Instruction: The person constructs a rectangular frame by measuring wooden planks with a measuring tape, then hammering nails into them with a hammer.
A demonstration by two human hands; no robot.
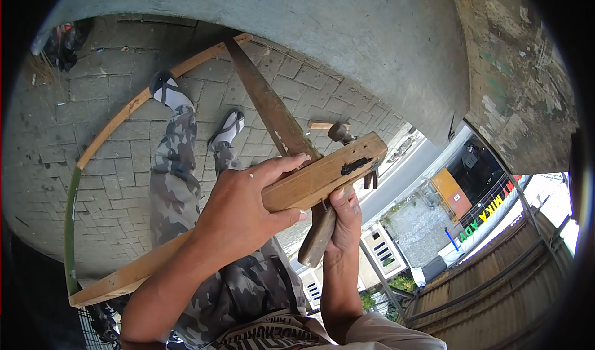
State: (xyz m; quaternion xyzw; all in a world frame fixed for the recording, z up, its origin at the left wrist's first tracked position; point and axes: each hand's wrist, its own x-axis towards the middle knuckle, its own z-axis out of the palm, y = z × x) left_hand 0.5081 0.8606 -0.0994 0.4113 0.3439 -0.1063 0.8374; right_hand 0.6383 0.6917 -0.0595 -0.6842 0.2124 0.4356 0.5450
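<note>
From the left, my left hand [242,204] is closed around a wooden beam [325,173], thumb on the near side and index finger along the far edge. The beam has a dark slot near its end. My right hand [345,220] is below the beam, its thumb against the underside and its fingers mostly hidden. It is closed on what looks like a claw hammer [339,133], whose head and claw show on either side of the beam. The thick wooden handle [319,235] points down toward my body. A weathered plank [266,105] meets the beam near my left fingertips.
A long wooden strip [118,120] and a green piece [71,226] form the outer side of a frame around my legs. Brick paving [124,189] lies below. A small wood offcut [328,125] rests on it. A grey concrete surface [347,27] borders the work.
</note>
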